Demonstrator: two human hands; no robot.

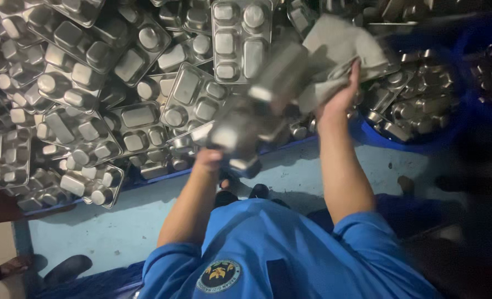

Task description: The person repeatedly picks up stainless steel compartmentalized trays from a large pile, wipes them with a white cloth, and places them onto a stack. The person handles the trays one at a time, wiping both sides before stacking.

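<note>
My left hand [209, 159] grips the near edge of a steel compartment tray [257, 105], which is blurred and tilted up in front of me. My right hand [341, 95] holds a grey cloth [340, 47] against the tray's far end. Both arms reach out from blue short sleeves. The fingers of both hands are partly hidden by the tray and the cloth.
A large heap of steel compartment trays [91, 94] fills the left and far side. A blue tub [417, 105] at the right holds more trays. Pale blue floor [118, 221] lies below. Another person's hand [10, 268] and a dark shoe [66, 269] show at bottom left.
</note>
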